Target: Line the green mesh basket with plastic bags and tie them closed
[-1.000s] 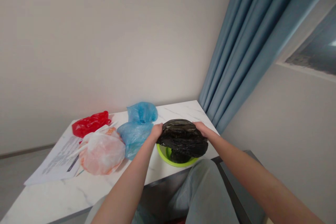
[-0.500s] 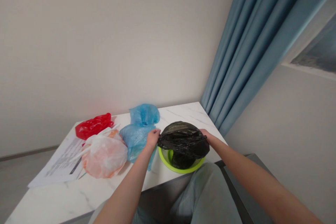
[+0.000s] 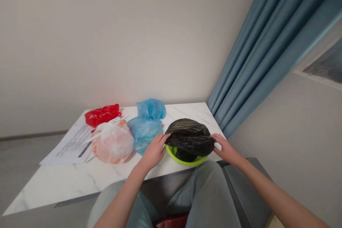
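A crumpled black plastic bag (image 3: pixel 191 139) hangs spread between my two hands, its mouth stretched wide. My left hand (image 3: pixel 156 149) pinches the bag's left edge between thumb and fingers. On the opposite side, my right hand (image 3: pixel 223 148) grips the right edge. Beneath the bag sits a lime-green basket (image 3: pixel 184 162), its front rim showing and its back part covered. Part of the black bag hangs down inside the basket. What lies under the plastic is hidden.
Left of the basket lie blue plastic bags (image 3: pixel 146 130), a whitish bag with orange marks (image 3: pixel 113 142) and a red bag (image 3: pixel 103 115). Printed sheets (image 3: pixel 66 149) rest on the white marbled table (image 3: pixel 66 181). A blue curtain (image 3: pixel 248 50) hangs at the right.
My view has shifted a little. Both hands have turned so that more of their backs and fingers show. The black bag stays stretched between them and looks somewhat flatter over the basket.
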`<state>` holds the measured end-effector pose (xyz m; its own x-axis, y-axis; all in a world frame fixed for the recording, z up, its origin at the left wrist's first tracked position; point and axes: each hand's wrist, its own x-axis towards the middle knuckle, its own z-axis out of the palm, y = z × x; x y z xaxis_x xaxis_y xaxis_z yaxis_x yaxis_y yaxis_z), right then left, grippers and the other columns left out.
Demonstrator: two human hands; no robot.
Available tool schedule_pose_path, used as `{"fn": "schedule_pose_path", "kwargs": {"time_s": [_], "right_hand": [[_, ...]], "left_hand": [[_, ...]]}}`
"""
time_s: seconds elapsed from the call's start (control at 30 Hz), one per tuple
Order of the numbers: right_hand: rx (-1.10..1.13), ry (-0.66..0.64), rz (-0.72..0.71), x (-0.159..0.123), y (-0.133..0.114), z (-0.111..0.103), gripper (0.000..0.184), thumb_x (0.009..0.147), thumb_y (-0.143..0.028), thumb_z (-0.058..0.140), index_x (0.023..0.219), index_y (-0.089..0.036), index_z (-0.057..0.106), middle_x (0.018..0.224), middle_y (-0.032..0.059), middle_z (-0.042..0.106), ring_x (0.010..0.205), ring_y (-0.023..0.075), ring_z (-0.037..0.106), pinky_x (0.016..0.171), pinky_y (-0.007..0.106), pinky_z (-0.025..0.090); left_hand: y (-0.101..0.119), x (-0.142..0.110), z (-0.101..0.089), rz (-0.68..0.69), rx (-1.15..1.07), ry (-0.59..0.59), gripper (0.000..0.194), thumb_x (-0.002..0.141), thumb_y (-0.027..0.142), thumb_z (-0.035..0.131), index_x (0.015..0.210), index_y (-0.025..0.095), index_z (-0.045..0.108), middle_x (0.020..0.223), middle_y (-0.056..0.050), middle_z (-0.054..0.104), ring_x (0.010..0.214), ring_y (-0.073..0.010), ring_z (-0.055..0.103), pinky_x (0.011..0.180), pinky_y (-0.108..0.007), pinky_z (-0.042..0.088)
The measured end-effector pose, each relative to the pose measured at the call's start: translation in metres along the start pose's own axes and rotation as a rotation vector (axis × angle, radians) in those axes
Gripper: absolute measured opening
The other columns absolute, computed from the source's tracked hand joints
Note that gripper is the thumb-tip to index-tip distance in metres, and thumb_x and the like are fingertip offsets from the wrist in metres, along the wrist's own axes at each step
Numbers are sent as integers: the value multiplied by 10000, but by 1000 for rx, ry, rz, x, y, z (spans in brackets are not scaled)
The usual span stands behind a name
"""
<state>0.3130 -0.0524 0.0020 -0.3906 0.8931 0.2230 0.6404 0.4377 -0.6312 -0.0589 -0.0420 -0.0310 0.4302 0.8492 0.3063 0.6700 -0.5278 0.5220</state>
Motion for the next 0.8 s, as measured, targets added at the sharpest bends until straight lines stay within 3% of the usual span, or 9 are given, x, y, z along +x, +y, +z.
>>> {"fn": "schedule_pose_path", "kwargs": {"time_s": [0.17, 0.3, 0.43, 0.53, 0.6, 0.7, 0.8], "right_hand": [[-220, 26, -17, -34, -25, 9, 173, 872, -233, 570, 1035, -203, 617, 1013, 100, 638, 970, 241, 569, 872, 378, 464], [-307, 33, -70, -40, -49, 21, 131, 836, -261, 655, 950, -208, 620, 934, 80, 654, 931, 246, 562, 855, 384, 430], [-373, -48, -38, -23, -67, 37, 35, 832, -193, 641, 855, -211, 622, 842, 49, 664, 871, 218, 579, 823, 340, 408], [-495, -183, 69, 0, -70, 49, 31, 860, -231, 616, 875, -209, 633, 828, 51, 686, 810, 211, 612, 740, 297, 401], [-567, -234, 130, 15, -69, 56, 75, 881, -253, 594, 914, -204, 640, 843, 69, 704, 790, 214, 635, 711, 286, 395], [-616, -206, 211, 33, -64, 63, 120, 897, -244, 567, 980, -194, 637, 895, 98, 718, 778, 221, 648, 696, 287, 389], [-603, -100, 242, 38, -56, 65, 94, 867, -198, 585, 948, -192, 633, 914, 101, 712, 797, 221, 633, 721, 297, 395]], "left_hand": [[9, -11, -2, -33, 21, 34, 536, 838, 107, 497, 1362, 218, 487, 1240, -107, 577, 1142, -250, 528, 1022, -445, 435], [26, -14, -11, 21, 6, 25, 464, 876, 217, 535, 1339, 215, 510, 1220, -105, 585, 1139, -255, 531, 1025, -441, 420], [41, -2, -18, 62, -2, 13, 457, 878, 325, 595, 1315, 217, 517, 1262, -101, 581, 1210, -266, 501, 1066, -450, 375], [47, 9, -19, 76, 5, -47, 542, 826, 284, 659, 1338, 232, 490, 1325, -98, 563, 1273, -278, 470, 1086, -458, 346], [48, 16, -17, 62, 27, -127, 553, 797, 232, 679, 1322, 240, 506, 1261, -89, 608, 1211, -273, 522, 1045, -434, 380], [50, 21, -11, 38, 134, -204, 308, 791, 144, 649, 1087, 227, 626, 1049, -75, 673, 1048, -259, 593, 948, -394, 425], [51, 18, -2, 16, 272, -150, 149, 826, 103, 577, 923, 206, 623, 936, -86, 668, 966, -264, 600, 887, -399, 435]]}}
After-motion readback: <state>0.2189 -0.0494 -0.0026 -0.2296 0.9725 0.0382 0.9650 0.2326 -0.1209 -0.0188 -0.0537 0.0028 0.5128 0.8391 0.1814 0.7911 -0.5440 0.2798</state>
